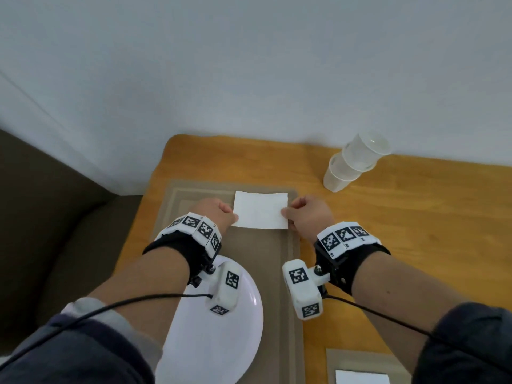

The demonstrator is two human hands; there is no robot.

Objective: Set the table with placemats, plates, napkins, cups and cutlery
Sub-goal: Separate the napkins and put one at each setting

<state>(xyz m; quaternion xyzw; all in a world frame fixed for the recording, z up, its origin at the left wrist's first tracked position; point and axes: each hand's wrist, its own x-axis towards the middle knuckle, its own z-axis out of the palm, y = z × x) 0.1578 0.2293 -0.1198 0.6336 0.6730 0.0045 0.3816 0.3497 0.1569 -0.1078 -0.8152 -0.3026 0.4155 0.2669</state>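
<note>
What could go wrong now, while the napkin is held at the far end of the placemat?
1. The left grip and right grip pinch the napkin only at its side edges, so it may end up crooked on the placemat.
2. The stack of cups leans and stands close to the right grip; a careless withdrawal could topple it.
3. The left wrist device hangs over the plate and might bump it.

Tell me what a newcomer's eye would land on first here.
First, the white napkin, pinched at its left and right edges by the left hand and right hand at the far end of the beige placemat. Next, the white plate at the placemat's near end and the leaning stack of clear cups on the wooden table, far right.
</note>
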